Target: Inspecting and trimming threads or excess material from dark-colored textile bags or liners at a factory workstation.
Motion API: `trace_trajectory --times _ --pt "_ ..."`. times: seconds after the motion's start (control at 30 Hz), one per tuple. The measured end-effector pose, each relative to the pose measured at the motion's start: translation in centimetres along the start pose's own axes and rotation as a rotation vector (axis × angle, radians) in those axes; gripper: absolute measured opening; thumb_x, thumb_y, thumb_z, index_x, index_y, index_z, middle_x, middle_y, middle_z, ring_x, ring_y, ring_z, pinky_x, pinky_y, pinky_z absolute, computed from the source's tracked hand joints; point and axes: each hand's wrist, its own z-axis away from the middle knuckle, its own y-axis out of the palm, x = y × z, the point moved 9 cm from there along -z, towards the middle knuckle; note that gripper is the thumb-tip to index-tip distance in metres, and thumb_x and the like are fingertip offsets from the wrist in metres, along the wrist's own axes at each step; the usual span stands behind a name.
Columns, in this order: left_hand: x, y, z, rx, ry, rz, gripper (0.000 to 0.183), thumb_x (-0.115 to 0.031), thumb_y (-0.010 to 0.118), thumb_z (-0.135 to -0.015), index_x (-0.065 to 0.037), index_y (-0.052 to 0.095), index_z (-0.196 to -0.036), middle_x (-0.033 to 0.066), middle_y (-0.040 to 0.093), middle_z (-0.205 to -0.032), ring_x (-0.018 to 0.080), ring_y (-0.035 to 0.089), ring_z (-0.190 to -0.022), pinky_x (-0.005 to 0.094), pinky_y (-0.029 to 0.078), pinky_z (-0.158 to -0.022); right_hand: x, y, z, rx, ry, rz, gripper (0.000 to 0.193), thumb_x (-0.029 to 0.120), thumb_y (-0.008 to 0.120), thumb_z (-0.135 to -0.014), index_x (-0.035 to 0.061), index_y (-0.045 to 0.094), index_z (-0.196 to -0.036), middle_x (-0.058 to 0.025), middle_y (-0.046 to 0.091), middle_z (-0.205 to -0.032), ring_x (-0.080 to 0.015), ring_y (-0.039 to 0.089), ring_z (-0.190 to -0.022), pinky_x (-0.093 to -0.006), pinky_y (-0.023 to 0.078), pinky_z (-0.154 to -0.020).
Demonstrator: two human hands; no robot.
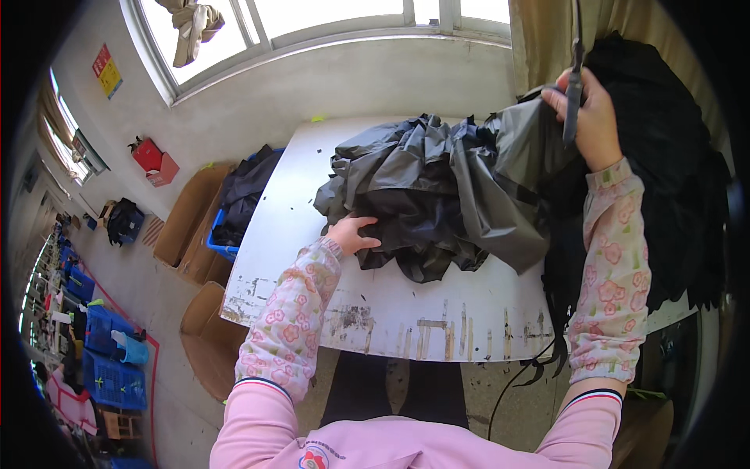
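Grey, crumpled fabric (437, 195) lies heaped on a worn white bench (391, 313), seen from above by a person in pink floral sleeve covers. It looks like thin canopy cloth, dark grey and black, in loose folds. The left hand (353, 234) rests on the near edge of the heap, fingers curled onto the cloth, pressing or pinching it; whether it truly grips a fold cannot be told. The right hand (590, 117) is raised at the far right corner, its grip closed around a slim dark rod (574, 94) that stands upright, with a grey panel of the cloth hanging from just beside it. A second, larger mass of black fabric (664, 172) fills the right side of the bench and spills over its edge.

As a judgement: the work is at an early or middle stage. One piece is lifted by its rod, the heap is unsorted, and nothing on the bench looks folded or finished.

Beside the bench, on the floor, stand cardboard boxes (187, 211) and a blue crate (226, 234) of dark cloth.
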Motion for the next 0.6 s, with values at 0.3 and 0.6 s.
trace_trajectory --times 0.3,0.6 --pt "-13.7 5.9 13.8 0.28 0.2 1.105 0.088 -0.041 0.065 -0.09 -0.026 0.007 -0.154 0.02 0.012 -0.157 0.0275 0.037 -0.135 0.0401 0.041 -0.1 17.1 3.2 -1.8 -0.053 -0.148 -0.34 0.016 0.002 0.067 -0.08 0.0068 0.053 -0.084 0.0046 0.051 -0.071 -0.0046 0.047 -0.058 -0.021 0.038 -0.05" --pt "-12.3 27.8 32.6 0.719 0.577 0.301 0.05 -0.034 0.067 -0.086 -0.01 0.055 -0.128 0.0218 0.053 -0.13 0.0385 0.053 -0.119 0.039 0.042 -0.101 13.6 1.7 -5.6 -0.49 -0.204 0.17 0.025 0.004 0.065 -0.078 -0.0001 0.06 -0.102 -0.0117 0.065 -0.082 -0.0221 0.062 -0.074 -0.0349 0.048 -0.069"
